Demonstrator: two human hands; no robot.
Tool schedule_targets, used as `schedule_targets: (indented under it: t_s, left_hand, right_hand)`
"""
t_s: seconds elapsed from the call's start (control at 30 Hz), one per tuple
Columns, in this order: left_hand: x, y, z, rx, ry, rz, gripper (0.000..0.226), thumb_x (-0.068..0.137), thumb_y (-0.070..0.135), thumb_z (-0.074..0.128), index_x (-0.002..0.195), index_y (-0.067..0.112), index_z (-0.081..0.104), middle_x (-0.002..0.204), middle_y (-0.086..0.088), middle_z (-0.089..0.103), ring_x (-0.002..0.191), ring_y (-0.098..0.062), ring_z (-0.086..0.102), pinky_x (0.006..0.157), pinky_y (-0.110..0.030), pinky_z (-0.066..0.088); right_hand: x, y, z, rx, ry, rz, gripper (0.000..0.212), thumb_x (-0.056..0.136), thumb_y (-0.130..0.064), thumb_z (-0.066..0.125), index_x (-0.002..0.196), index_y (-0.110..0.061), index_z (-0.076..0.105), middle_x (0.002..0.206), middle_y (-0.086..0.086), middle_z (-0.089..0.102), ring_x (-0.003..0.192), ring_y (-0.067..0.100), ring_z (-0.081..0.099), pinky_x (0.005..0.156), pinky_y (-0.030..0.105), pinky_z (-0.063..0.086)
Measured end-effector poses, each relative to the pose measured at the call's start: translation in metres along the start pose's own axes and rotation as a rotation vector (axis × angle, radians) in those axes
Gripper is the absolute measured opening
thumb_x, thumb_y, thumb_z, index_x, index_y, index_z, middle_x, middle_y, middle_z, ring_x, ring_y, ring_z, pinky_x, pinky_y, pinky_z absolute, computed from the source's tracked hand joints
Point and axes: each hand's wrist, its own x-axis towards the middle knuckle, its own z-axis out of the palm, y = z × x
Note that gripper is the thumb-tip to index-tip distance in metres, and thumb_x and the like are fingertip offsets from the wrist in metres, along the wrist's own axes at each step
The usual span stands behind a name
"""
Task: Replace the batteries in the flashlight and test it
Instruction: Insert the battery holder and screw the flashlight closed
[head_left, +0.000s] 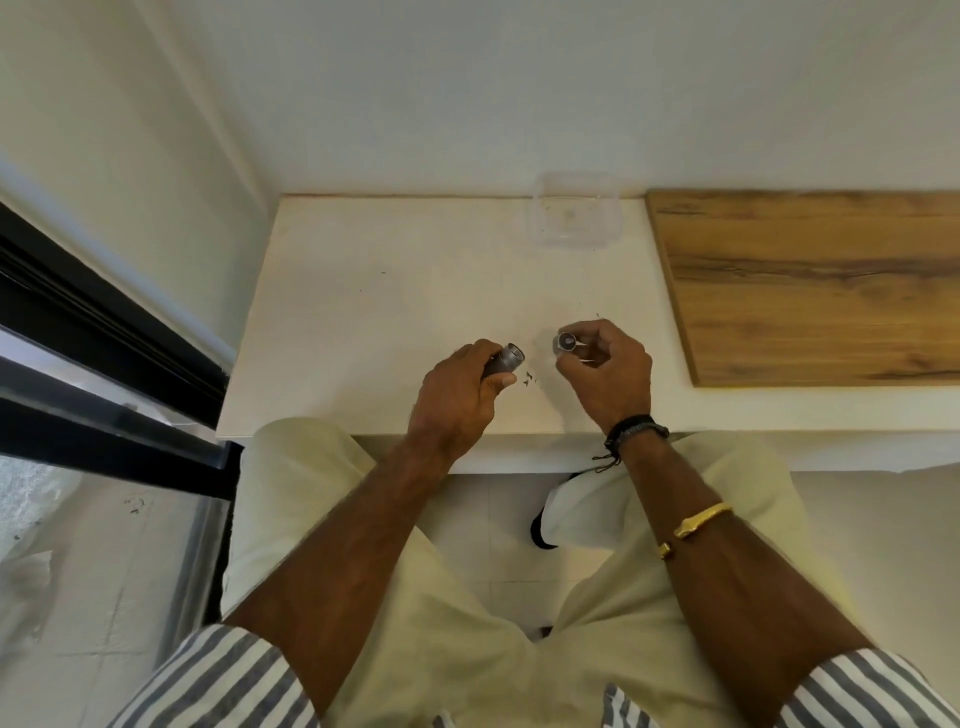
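Note:
A grey metal flashlight body (506, 359) lies in my left hand (460, 395), whose fingers wrap round the barrel; its open threaded end points right. My right hand (605, 371) pinches the flashlight's separated round cap (565, 343), with its inner face turned toward me. A small gap over the white tabletop (389, 312) separates the two parts. No batteries show in this view.
A clear plastic container (574, 218) stands at the table's back edge by the wall. A wooden board (810, 286) covers the right side. Small dark specks (530, 378) lie between my hands. A black window frame (104, 353) runs along the left.

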Motion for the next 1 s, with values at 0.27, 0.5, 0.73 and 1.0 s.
schedule_targets:
  t_s: [0.27,0.5,0.73,1.0]
  left_hand:
    - [-0.008,0.002,-0.003,0.060,-0.045,0.060,0.028,0.100,0.027,0.054,0.124,0.015,0.057,0.111,-0.006,0.062,0.097,-0.020,0.051,0.081,-0.030,0.042]
    - [-0.014,0.000,-0.009,0.085,-0.065,0.118,0.025,0.098,0.023,0.055,0.122,0.016,0.060,0.106,-0.005,0.063,0.093,-0.020,0.049,0.081,-0.034,0.043]
    - [-0.015,-0.002,-0.007,0.088,-0.080,0.150,0.028,0.099,0.025,0.053,0.125,0.016,0.060,0.109,-0.005,0.064,0.094,-0.019,0.050,0.083,-0.034,0.044]
    - [-0.016,-0.005,-0.007,0.100,-0.101,0.165,0.029,0.102,0.024,0.049,0.127,0.015,0.060,0.108,-0.005,0.064,0.093,-0.019,0.051,0.080,-0.030,0.040]
  right_hand:
    - [-0.023,-0.015,-0.007,0.104,-0.198,-0.032,0.035,0.087,-0.007,0.069,0.120,-0.014,0.075,0.110,0.007,0.073,0.100,0.027,0.072,0.096,0.040,0.058]
    - [-0.035,-0.021,-0.013,0.030,-0.238,-0.146,0.028,0.082,-0.003,0.078,0.107,-0.015,0.073,0.103,0.000,0.074,0.090,0.011,0.073,0.081,0.021,0.061]
    - [-0.039,-0.022,-0.013,-0.011,-0.284,-0.204,0.028,0.084,-0.001,0.077,0.110,-0.012,0.077,0.103,-0.001,0.074,0.092,0.011,0.072,0.084,0.019,0.059]
    - [-0.038,-0.019,-0.017,-0.021,-0.352,-0.275,0.031,0.086,0.001,0.076,0.114,-0.013,0.076,0.109,0.000,0.075,0.100,0.011,0.070,0.089,0.016,0.055]
